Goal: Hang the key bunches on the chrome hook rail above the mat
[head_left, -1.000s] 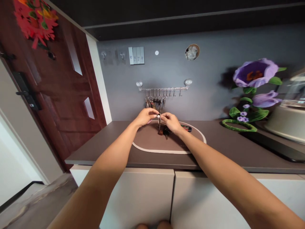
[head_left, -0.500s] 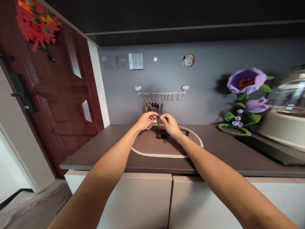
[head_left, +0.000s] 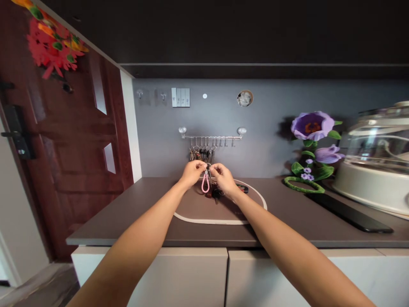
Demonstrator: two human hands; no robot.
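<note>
1. Metal ring [head_left: 208, 164]: held above the mat, in front of the wall rail; thin and round. Work at the ring is judged to be under way, as it has not been let go; whether it is being opened or threaded cannot be told.
2. Left hand [head_left: 193, 174]: thumb and fingertips pinched at the ring's near-left edge.
3. Right hand [head_left: 224, 178]: thumb and forefinger pinched at the ring's right edge.
4. Pink strap [head_left: 203, 186]: a narrow, cord-like loop, hung just below the fingertips; its joining to the ring is too small to be confirmed.
5. Brown tag [head_left: 209, 195] and dark keys [head_left: 216, 194]: seen below the hands; whether they are hung or rested on the mat cannot be told.
6. Hanging keys [head_left: 203, 154]: already placed on hooks of the rail [head_left: 212, 137], which is slim, shiny and fixed by clear round suction cups.
7. Mat [head_left: 217, 215]: brown, smooth, round-ended, pale-edged; laid on a matt dark counter [head_left: 137, 213].
</note>
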